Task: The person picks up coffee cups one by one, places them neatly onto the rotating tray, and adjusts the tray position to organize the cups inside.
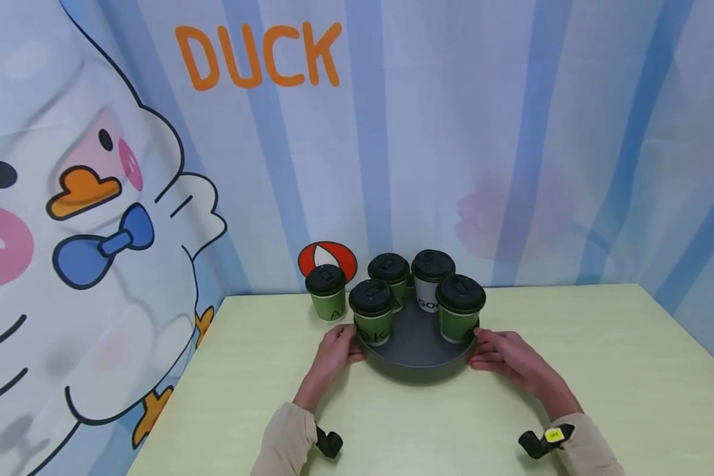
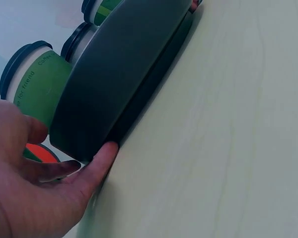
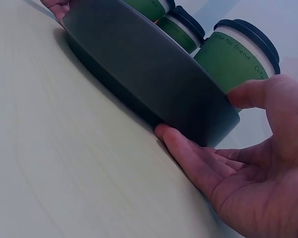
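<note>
A round dark grey tray [image 1: 419, 350] is held from both sides, close over the table. My left hand [image 1: 335, 345] grips its left edge, thumb by the rim and fingers tucked beneath, as the left wrist view shows. On the opposite edge my right hand [image 3: 268, 153] grips likewise, its fingertips under the tray's bottom. Lidded paper coffee cups stand upright on the tray: a green cup [image 1: 373, 325] at front left, another green cup [image 1: 459, 324] at front right, a third green cup [image 1: 399, 294] behind, and a white cup [image 1: 427, 296] at the back.
One more green lidded cup [image 1: 330, 305] stands on the pale table [image 1: 262, 357], just left of the tray. Behind the table's back edge hangs a blue striped cloth [image 1: 428, 132] with a printed duck [image 1: 113, 330].
</note>
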`<state>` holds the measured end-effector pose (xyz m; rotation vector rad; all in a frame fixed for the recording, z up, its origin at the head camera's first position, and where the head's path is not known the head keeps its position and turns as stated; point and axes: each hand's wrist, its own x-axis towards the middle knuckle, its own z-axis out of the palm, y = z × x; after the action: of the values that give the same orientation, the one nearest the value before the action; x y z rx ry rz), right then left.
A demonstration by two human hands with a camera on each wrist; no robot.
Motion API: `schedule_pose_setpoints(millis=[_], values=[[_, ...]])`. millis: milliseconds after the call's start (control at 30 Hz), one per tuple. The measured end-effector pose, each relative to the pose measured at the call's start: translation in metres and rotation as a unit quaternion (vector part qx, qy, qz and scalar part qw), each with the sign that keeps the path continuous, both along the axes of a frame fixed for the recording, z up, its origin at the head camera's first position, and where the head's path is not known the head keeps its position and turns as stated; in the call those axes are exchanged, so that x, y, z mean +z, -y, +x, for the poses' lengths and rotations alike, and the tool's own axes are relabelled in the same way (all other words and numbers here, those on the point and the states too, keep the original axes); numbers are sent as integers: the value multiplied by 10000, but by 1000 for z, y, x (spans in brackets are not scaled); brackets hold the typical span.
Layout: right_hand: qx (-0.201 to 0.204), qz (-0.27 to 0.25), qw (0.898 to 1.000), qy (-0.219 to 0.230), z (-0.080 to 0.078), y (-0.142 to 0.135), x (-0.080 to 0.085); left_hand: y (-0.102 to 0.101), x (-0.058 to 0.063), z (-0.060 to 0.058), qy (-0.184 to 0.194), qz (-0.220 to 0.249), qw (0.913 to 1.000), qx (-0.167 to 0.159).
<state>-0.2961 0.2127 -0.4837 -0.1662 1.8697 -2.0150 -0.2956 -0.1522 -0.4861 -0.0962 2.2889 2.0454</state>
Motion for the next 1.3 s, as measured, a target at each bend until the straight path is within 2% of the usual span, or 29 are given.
schedule_pose_setpoints(millis=[133,267,367,500,567,633,700,800,933,1033,1300], values=[[-36,-81,10000,-23,1,-4,1,3,9,-2,-315,-147,9987,361],[-40,-83,9999,-95,2,-7,1,12,19,-8,-973,-346,9904,920],[-70,-65,9999,-118,2,-7,1,19,29,-15,-1577,-532,9748,1489],[-91,-55,9999,-134,3,-7,1,27,43,-26,-2415,-753,9437,2131],[-109,-67,9998,-148,3,-7,1,29,48,-32,-2687,-949,9332,2191],[-130,-86,9997,-163,2,-7,0,31,50,-38,-2794,-1232,9281,2130],[-152,-114,9997,-160,2,-6,0,33,49,-43,-2718,-1552,9287,1990],[-158,-103,9997,-158,2,-6,-2,34,45,-49,-2481,-1841,9341,1790],[-167,-64,9997,-166,2,-4,-4,33,39,-58,-2159,-1692,9487,1571],[-168,-64,9997,-172,3,-3,-4,31,35,-64,-2038,-1518,9555,1497],[-219,-43,9996,-178,1,-3,-4,26,29,-77,-2018,-1418,9551,1640]])
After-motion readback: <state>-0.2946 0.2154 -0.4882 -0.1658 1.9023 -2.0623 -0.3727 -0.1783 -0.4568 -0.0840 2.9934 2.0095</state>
